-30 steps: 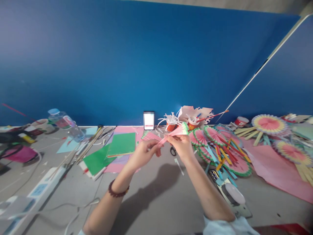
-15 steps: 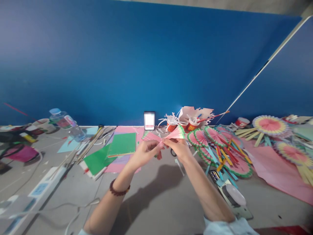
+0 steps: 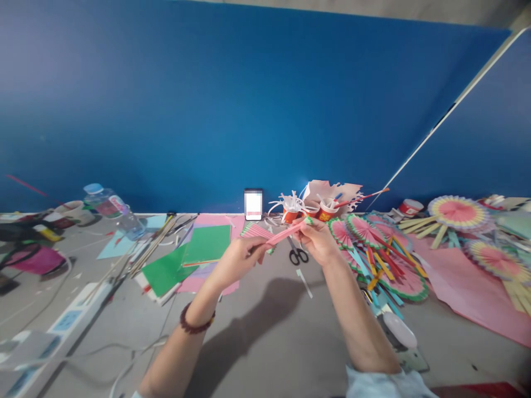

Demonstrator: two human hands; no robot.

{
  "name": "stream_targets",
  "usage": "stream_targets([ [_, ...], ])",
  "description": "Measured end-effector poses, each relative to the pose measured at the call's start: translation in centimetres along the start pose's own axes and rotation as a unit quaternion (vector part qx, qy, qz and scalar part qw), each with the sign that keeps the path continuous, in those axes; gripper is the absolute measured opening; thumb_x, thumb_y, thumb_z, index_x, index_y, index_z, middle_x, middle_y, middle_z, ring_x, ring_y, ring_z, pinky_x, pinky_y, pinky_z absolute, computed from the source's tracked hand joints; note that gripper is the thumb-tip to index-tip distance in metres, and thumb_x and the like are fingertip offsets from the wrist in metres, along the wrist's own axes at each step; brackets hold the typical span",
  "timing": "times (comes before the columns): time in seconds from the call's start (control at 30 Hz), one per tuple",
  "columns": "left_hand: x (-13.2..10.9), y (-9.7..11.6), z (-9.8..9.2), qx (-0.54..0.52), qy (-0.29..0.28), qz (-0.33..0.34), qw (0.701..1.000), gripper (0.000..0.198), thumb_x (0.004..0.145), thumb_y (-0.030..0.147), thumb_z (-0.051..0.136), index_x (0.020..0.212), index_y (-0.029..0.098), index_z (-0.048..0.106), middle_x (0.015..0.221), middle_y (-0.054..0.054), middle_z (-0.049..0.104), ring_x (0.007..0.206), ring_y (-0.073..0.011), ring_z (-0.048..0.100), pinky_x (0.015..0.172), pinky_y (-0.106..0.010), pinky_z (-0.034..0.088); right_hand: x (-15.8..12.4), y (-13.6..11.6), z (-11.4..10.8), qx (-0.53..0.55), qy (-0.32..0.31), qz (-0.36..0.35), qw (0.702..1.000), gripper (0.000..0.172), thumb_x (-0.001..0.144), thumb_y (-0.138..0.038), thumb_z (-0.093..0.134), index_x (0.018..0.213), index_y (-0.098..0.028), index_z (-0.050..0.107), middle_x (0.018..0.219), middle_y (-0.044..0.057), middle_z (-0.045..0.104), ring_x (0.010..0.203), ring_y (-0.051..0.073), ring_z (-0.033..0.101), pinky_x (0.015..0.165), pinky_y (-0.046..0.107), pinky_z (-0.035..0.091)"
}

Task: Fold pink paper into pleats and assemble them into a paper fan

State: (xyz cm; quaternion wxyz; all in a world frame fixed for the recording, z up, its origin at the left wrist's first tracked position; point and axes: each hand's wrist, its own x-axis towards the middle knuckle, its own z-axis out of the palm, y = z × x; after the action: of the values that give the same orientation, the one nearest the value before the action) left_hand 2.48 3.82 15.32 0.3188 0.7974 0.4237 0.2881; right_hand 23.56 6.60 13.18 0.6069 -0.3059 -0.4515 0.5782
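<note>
1. Left part of the tabletop (image 3: 298, 359): a white power strip (image 3: 68, 323), with a clear plastic bottle (image 3: 114, 209) beyond it near the far edge.
2. Next, thin wooden sticks (image 3: 152, 247), then green paper sheets (image 3: 207, 243) overlapping pink and lilac ones.
3. The left hand (image 3: 240, 258) pinches the left end of a folded pink paper strip (image 3: 286, 234) between thumb and fingers.
4. A smartphone (image 3: 253, 205) stands upright at the far edge.
5. The strip is raised above the tabletop, slanting up to its green-tipped right end, which the right hand (image 3: 320, 241) grips in its fingertips.
6. Black-handled scissors (image 3: 297, 253) lie between the hands; red paper cups (image 3: 327, 212) stand near the far edge.
7. Farther right, watermelon-coloured pleated fans (image 3: 362, 230) overlap, then a large pink sheet (image 3: 460, 282).
</note>
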Motion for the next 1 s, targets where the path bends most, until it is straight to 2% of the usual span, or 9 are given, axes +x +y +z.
stream_targets([
  [0.17,0.1,-0.7,0.6,0.155,0.083,0.018,0.984,0.033,0.092,0.03,0.042,0.07,0.017,0.061,0.057,0.001,0.059,0.049,-0.0092,0.046,0.054,-0.021,0.031,0.5,0.9,-0.3,0.031,0.045,0.024,0.998,0.031,0.052,-0.041,0.086,0.065,-0.018,0.069,0.06,-0.002,0.062,0.049,0.006,0.048,0.043,0.02,0.039],
  [0.23,0.1,-0.8,0.9,0.177,0.089,0.021,0.98,0.031,0.092,0.029,0.042,0.072,0.018,0.063,0.058,0.001,0.06,0.049,-0.0095,0.047,0.055,-0.022,0.031,0.7,1.2,-0.2,0.032,0.05,0.022,0.998,0.032,0.052,-0.042,0.086,0.065,-0.018,0.068,0.057,-0.003,0.06,0.048,0.006,0.047,0.041,0.019,0.038],
  [0.37,0.1,-0.8,1.0,0.141,0.065,0.034,0.987,0.023,0.089,0.025,0.045,0.08,0.018,0.065,0.062,0.0,0.063,0.052,-0.0102,0.05,0.054,-0.02,0.033,0.6,1.2,0.2,0.004,-0.014,0.001,1.0,0.029,0.058,-0.043,0.083,0.067,-0.019,0.069,0.056,-0.002,0.06,0.05,0.009,0.052,0.045,0.022,0.042],
  [0.5,0.2,-0.9,1.1,0.106,0.069,0.055,0.99,0.022,0.087,0.019,0.048,0.097,0.018,0.068,0.074,-0.002,0.069,0.059,-0.0109,0.055,0.056,-0.02,0.037,0.3,1.2,0.4,-0.009,-0.075,0.004,0.997,0.025,0.063,-0.041,0.081,0.072,-0.02,0.07,0.068,0.001,0.065,0.056,0.012,0.057,0.054,0.027,0.047],
  [0.67,0.5,-1.6,1.8,0.113,0.106,0.031,0.988,0.03,0.085,0.013,0.047,0.102,0.019,0.07,0.071,-0.004,0.071,0.06,-0.0131,0.061,0.059,-0.021,0.04,0.1,1.4,0.2,-0.015,-0.08,0.036,0.996,0.039,0.061,-0.033,0.083,0.095,-0.022,0.069,0.079,0.001,0.069,0.063,0.013,0.061,0.062,0.028,0.051],
  [0.77,0.6,-2.2,1.9,0.122,0.113,0.017,0.986,0.034,0.084,0.011,0.046,0.108,0.021,0.069,0.074,-0.004,0.073,0.065,-0.015,0.065,0.063,-0.022,0.043,0.2,1.3,0.1,-0.035,-0.085,0.035,0.995,0.037,0.06,-0.03,0.083,0.092,-0.021,0.069,0.082,0.001,0.07,0.064,0.012,0.061,0.065,0.028,0.051],
  [0.83,0.6,-2.3,1.7,0.117,0.11,0.008,0.987,0.032,0.086,0.015,0.047,0.11,0.021,0.068,0.079,-0.004,0.074,0.068,-0.0157,0.066,0.063,-0.023,0.043,0.3,1.2,0.0,-0.049,-0.095,0.025,0.994,0.025,0.061,-0.03,0.082,0.079,-0.019,0.069,0.079,0.001,0.07,0.062,0.012,0.061,0.065,0.029,0.051],
  [0.9,0.6,-2.1,1.4,0.096,0.087,0.01,0.992,0.029,0.088,0.02,0.048,0.11,0.021,0.067,0.079,-0.004,0.073,0.065,-0.0142,0.063,0.061,-0.022,0.042,0.5,1.2,-0.1,-0.052,-0.092,0.02,0.994,0.022,0.061,-0.031,0.082,0.07,-0.018,0.067,0.077,0.001,0.069,0.06,0.012,0.061,0.063,0.029,0.051],
  [1.0,0.5,-1.7,0.7,0.067,0.024,0.027,0.997,0.025,0.089,0.03,0.051,0.104,0.02,0.067,0.069,0.0,0.066,0.057,-0.0108,0.054,0.055,-0.02,0.037,0.7,1.4,-0.4,-0.062,-0.085,0.032,0.994,0.024,0.063,-0.032,0.081,0.077,-0.018,0.067,0.076,0.002,0.069,0.062,0.013,0.062,0.062,0.028,0.051],
])
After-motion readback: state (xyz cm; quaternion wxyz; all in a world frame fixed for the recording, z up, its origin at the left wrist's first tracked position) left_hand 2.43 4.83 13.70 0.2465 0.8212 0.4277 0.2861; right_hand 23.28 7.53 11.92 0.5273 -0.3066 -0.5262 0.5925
